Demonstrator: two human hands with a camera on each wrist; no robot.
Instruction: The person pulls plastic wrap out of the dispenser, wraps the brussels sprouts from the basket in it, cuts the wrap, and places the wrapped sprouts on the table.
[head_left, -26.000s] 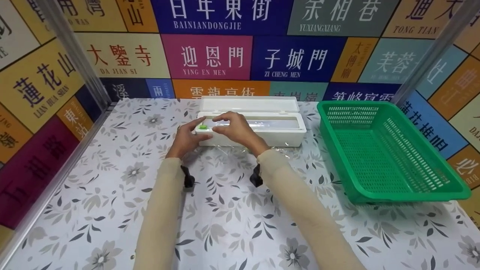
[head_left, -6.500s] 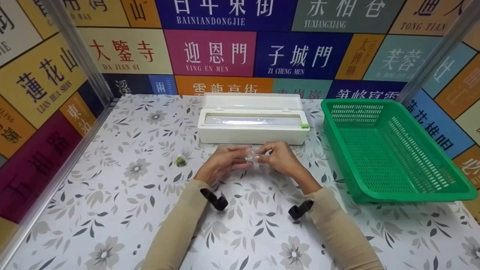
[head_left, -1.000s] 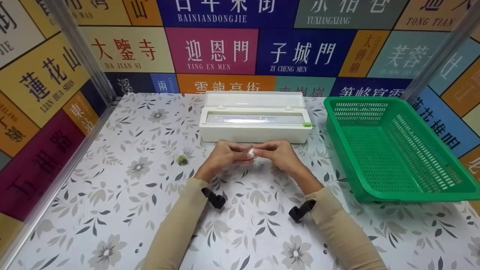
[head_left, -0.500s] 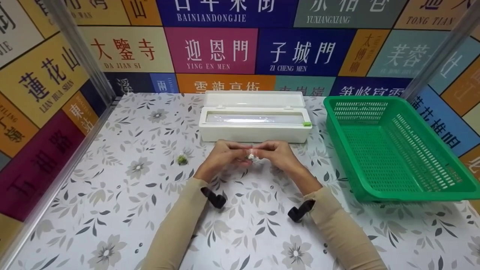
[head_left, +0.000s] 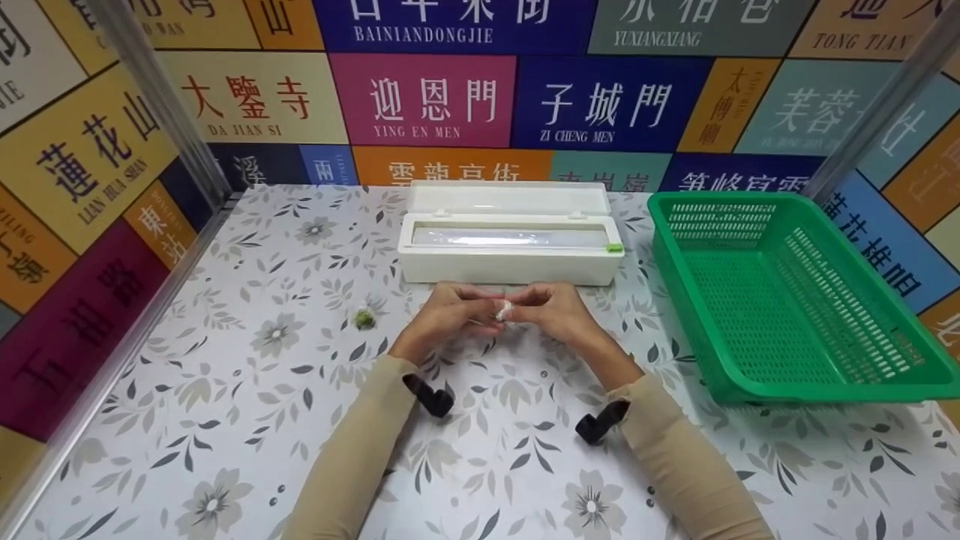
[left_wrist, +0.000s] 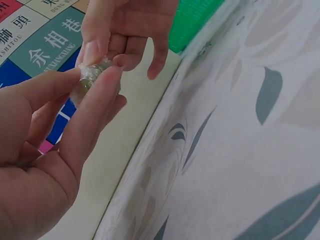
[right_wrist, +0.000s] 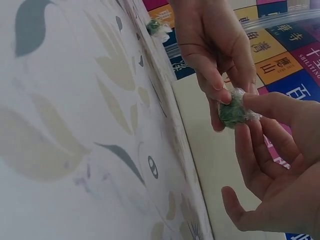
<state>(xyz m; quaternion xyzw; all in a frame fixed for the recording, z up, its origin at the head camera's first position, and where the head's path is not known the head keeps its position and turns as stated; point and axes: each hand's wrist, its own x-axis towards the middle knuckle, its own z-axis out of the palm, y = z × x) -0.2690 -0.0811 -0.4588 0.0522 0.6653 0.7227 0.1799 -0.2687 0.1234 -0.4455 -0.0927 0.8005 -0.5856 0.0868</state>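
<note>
My left hand (head_left: 442, 319) and right hand (head_left: 559, 311) meet in front of the white cling film box. Between their fingertips they pinch a small green bundle (right_wrist: 232, 112) wrapped in clear cling film; what is inside cannot be made out. Gathered film (head_left: 505, 309) shows whitish between the thumbs, and in the left wrist view the wrapped bundle (left_wrist: 90, 79) is partly covered by fingers. A second film-wrapped green bundle (head_left: 364, 319) lies on the table to the left, its loose film end (right_wrist: 162, 34) sticking out.
Behind the hands stands the white cling film box (head_left: 514, 268), lid (head_left: 510, 199) raised, green slider cutter (head_left: 614, 247) at its right end. A green plastic basket (head_left: 712, 367) sits at the right. Printed walls enclose the flowered tabletop (head_left: 517, 450).
Since the oldest frame, the slider has gone from left to right, and a wrapped bundle has appeared on the table. Lately the fingers have shifted slightly round the held bundle, its film gathered tighter.
</note>
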